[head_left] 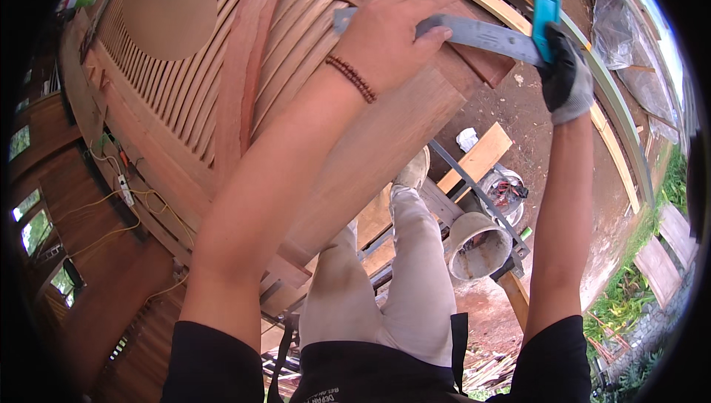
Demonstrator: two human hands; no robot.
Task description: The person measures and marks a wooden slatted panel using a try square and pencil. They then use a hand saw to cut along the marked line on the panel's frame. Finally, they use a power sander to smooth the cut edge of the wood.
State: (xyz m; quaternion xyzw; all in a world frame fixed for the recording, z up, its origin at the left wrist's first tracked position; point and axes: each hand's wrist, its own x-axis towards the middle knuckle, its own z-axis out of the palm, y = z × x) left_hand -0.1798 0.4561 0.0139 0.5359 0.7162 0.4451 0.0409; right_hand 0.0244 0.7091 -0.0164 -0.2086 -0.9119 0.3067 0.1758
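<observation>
My bare left hand (pixel 392 24), with a beaded bracelet at the wrist, reaches over a grey metal blade, thumb at its near edge and fingers beyond it. The blade belongs to what looks like a try square (pixel 492 39), with a teal handle set across its right end. My right hand (pixel 566 81), in a black and grey glove, is closed around the lower part of that handle. Beneath my left hand lies a large reddish-brown wooden panel (pixel 244 55) with curved slats and a round disc (pixel 170 9). Part of the blade is hidden under my left hand.
Below the panel's right edge stand two white buckets (pixel 480 246), one holding tools, by a metal frame (pixel 474 181) and a pale board (pixel 478 155). A yellow cord with a white socket strip (pixel 124 190) runs along the left. Long timbers (pixel 615 159) curve along the right.
</observation>
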